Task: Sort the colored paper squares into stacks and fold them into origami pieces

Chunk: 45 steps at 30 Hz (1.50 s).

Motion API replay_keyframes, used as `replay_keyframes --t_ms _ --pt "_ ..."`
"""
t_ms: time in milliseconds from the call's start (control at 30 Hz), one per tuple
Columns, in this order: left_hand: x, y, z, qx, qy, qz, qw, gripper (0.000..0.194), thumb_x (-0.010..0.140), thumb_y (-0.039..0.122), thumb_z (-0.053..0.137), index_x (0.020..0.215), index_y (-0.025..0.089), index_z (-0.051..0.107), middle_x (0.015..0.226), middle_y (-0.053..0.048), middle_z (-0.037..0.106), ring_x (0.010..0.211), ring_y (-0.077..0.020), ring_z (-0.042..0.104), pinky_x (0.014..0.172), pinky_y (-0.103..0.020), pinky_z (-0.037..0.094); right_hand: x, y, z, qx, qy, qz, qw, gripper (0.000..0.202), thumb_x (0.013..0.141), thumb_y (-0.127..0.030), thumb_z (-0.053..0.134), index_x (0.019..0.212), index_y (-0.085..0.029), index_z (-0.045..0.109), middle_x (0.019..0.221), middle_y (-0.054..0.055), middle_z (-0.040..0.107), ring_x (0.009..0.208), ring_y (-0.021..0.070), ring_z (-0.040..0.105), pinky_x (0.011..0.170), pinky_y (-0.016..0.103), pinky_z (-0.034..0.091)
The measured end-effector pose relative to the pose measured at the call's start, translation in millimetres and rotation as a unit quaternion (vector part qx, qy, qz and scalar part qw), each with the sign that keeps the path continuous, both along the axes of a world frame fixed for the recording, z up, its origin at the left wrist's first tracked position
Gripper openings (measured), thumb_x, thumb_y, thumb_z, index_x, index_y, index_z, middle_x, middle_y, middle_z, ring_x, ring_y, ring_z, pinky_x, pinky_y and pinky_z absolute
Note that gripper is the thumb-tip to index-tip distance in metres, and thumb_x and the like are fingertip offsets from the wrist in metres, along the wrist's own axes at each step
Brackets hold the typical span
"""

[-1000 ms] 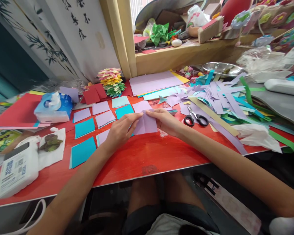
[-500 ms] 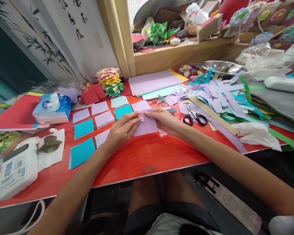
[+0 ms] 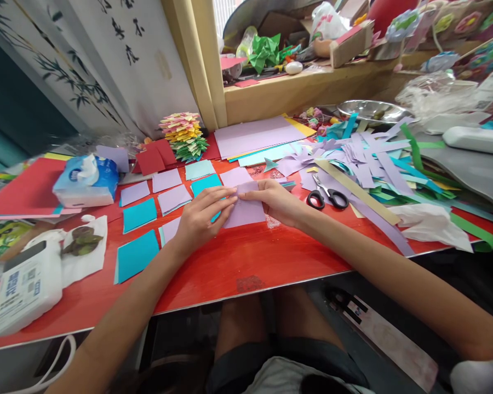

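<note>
A lilac sheet of paper (image 3: 246, 213) lies between my hands over the red table (image 3: 213, 262), its surface marked by a faint crease. My left hand (image 3: 205, 213) has its fingers pressed together on the sheet's left side. From the right, my right hand (image 3: 277, 200) pinches the same paper near its upper middle, thumb on top. The fingertips of both hands almost meet there. Just left of them lie small squares in rows: a blue square (image 3: 205, 185), a lilac square (image 3: 173, 198) and several others. The sheet's upper edge is partly hidden by my fingers.
Black-handled scissors (image 3: 327, 198) lie right of my hands, beside a heap of paper strips (image 3: 361, 158). At the left stand a tissue pack (image 3: 86, 180) and a white box-like device (image 3: 28, 284). A folded-paper stack (image 3: 184, 137) and large lilac sheets (image 3: 258, 135) are at the back.
My fingertips have shifted slightly on the lilac paper; the small flap seen between them earlier now looks pressed flat. The view has barely moved.
</note>
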<state>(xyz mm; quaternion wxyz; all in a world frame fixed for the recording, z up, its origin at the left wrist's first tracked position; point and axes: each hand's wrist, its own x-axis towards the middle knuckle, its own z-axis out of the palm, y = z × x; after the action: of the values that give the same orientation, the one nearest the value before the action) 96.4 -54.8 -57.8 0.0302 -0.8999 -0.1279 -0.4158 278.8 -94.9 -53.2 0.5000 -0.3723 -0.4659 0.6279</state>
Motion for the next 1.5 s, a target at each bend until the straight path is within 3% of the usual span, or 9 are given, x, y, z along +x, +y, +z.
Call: replay_keyframes --t_ms 133,333,467,600,800,967,1267,1500 --pt "2 -2 3.5 -0.068 -0.008 0.023 0.997 0.012 0.082 0.019 0.055 0.089 0.02 0.064 0.102 -0.004 0.065 0.098 -0.0177 0.057 0.085 -0.035 0.048 0 2 -1.1 0.072 -0.083 -0.028 0.994 0.025 0.073 -0.024 0.062 0.097 -0.017 0.065 0.085 0.004 0.066 0.073 0.0141 0.059 0.068 0.028 0.046" --pt "9 -6 6.2 -0.293 -0.04 0.052 0.954 0.014 0.082 0.03 0.053 0.084 0.02 0.062 0.087 -0.002 0.063 0.082 -0.0147 0.057 0.075 -0.029 0.047 -2 5 -4.1 0.108 -0.216 -0.066 0.968 0.034 0.074 -0.028 0.061 0.106 -0.02 0.06 0.091 0.004 0.065 0.082 0.0172 0.058 0.07 0.03 0.047" --pt "11 -6 3.4 -0.372 -0.074 0.047 0.924 0.012 0.08 0.03 0.056 0.082 0.019 0.062 0.085 -0.002 0.063 0.081 -0.0142 0.057 0.075 -0.028 0.047 -3 5 -4.9 0.09 -0.19 -0.053 0.976 0.035 0.071 -0.029 0.065 0.105 -0.02 0.061 0.088 0.003 0.065 0.08 0.0172 0.059 0.068 0.03 0.048" --pt "11 -3 -0.5 -0.428 -0.127 0.03 0.894 0.013 0.076 0.03 0.061 0.081 0.018 0.062 0.083 -0.002 0.064 0.078 -0.0142 0.058 0.072 -0.028 0.048 -3 5 -6.6 0.054 -0.142 -0.012 0.988 0.024 0.07 -0.032 0.068 0.088 -0.017 0.065 0.084 0.005 0.066 0.073 0.016 0.059 0.065 0.03 0.047" --pt "10 1 -1.6 -0.451 -0.15 0.021 0.88 0.013 0.075 0.028 0.062 0.084 0.019 0.062 0.081 -0.001 0.062 0.077 -0.0128 0.057 0.07 -0.025 0.048 -2 6 -11.6 0.037 -0.155 -0.011 0.987 0.027 0.068 -0.039 0.069 0.079 -0.014 0.067 0.073 0.004 0.065 0.061 0.0127 0.056 0.056 0.026 0.042" --pt "10 3 -1.1 -0.481 -0.131 0.021 0.867 0.027 0.073 0.03 0.064 0.098 0.02 0.059 0.077 0.0 0.06 0.075 -0.0126 0.058 0.069 -0.025 0.049 -3 7 -11.4 0.042 -0.172 -0.049 0.983 0.023 0.067 -0.035 0.068 0.075 -0.014 0.066 0.071 0.004 0.064 0.062 0.0137 0.055 0.056 0.027 0.041" --pt "11 1 0.9 -0.501 -0.135 0.052 0.853 0.028 0.073 0.04 0.063 0.087 0.016 0.065 0.084 -0.004 0.065 0.077 -0.0152 0.058 0.071 -0.028 0.049 -2 8 -10.9 0.063 -0.196 -0.061 0.977 0.022 0.067 -0.035 0.066 0.073 -0.013 0.066 0.07 0.004 0.063 0.066 0.0147 0.055 0.059 0.027 0.043" --pt "10 0 2.2 -0.497 -0.124 0.056 0.857 0.025 0.074 0.042 0.061 0.077 0.017 0.066 0.074 -0.002 0.062 0.067 -0.0122 0.053 0.063 -0.024 0.044 -4 4 -8.8 0.085 -0.266 -0.034 0.96 0.023 0.07 -0.034 0.063 0.077 -0.013 0.067 0.07 0.003 0.063 0.064 0.0134 0.054 0.058 0.026 0.041"
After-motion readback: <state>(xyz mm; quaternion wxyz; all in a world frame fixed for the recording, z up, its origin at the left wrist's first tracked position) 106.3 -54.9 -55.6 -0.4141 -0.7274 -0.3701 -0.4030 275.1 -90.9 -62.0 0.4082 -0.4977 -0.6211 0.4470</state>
